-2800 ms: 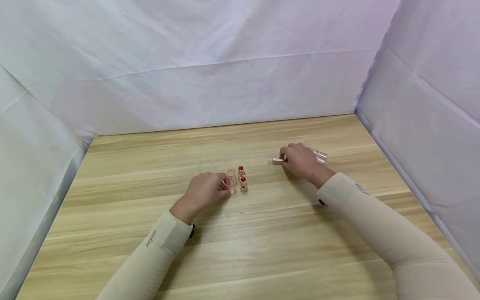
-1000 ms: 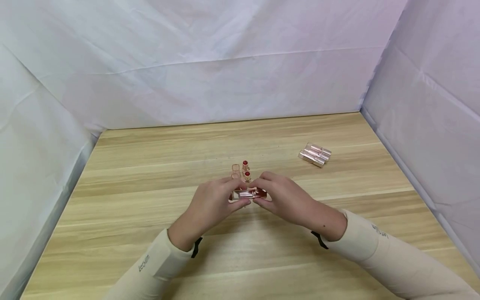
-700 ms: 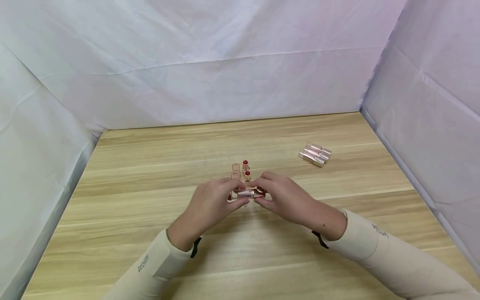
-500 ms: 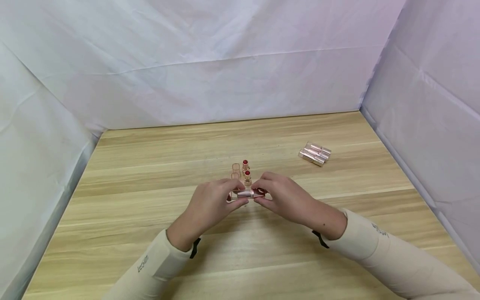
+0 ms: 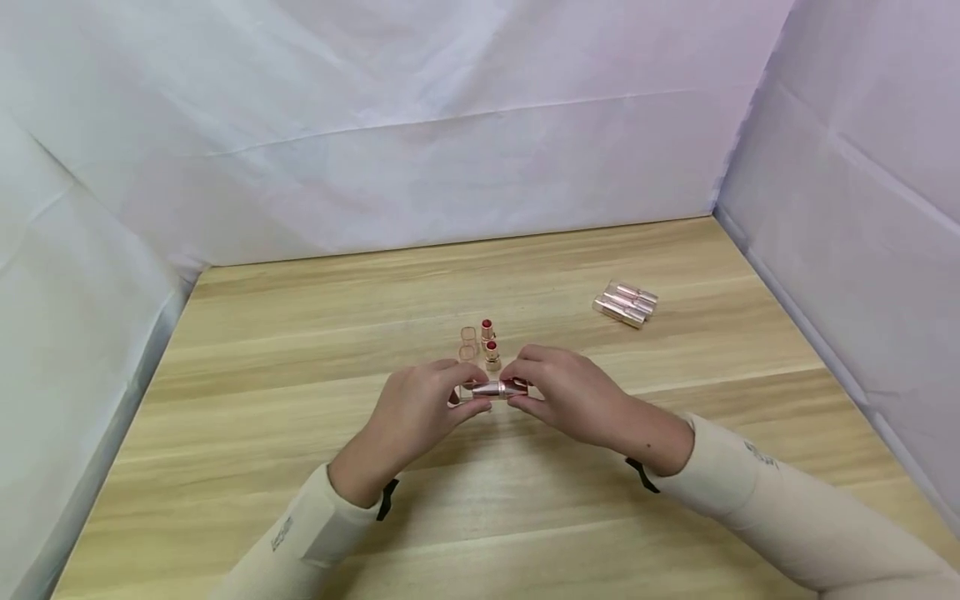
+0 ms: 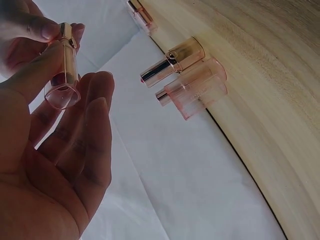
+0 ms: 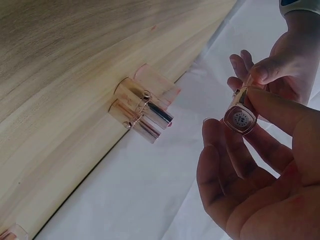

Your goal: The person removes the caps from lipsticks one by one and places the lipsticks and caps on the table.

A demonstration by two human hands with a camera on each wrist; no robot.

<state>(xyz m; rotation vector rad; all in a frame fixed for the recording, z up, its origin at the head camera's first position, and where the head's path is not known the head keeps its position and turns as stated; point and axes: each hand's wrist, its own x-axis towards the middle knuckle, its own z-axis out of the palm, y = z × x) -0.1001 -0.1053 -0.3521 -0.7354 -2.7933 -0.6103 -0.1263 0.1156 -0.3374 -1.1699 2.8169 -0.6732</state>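
Both hands hold one capped lipstick [image 5: 489, 389] level, close in front of the standing pieces. My left hand [image 5: 416, 410] pinches its clear cap [image 6: 62, 95] between thumb and forefinger. At the other end, my right hand [image 5: 564, 397] pinches the base, whose round label [image 7: 242, 119] shows in the right wrist view. Just beyond the hands, two uncapped lipsticks with red tips stand upright, a far lipstick [image 5: 487, 329] and a near lipstick [image 5: 492, 357]. To their left stand two clear caps, a far cap [image 5: 468, 335] and a near cap [image 5: 467, 353].
Three capped lipsticks [image 5: 625, 303] lie side by side at the back right of the wooden table [image 5: 300, 350]. White cloth [image 5: 450, 125] hangs behind the table and along both sides.
My right hand has brought a capped lipstick from the right group to the middle. My left hand has moved off the standing caps and grips its other end. Both hands barely move in the last second.
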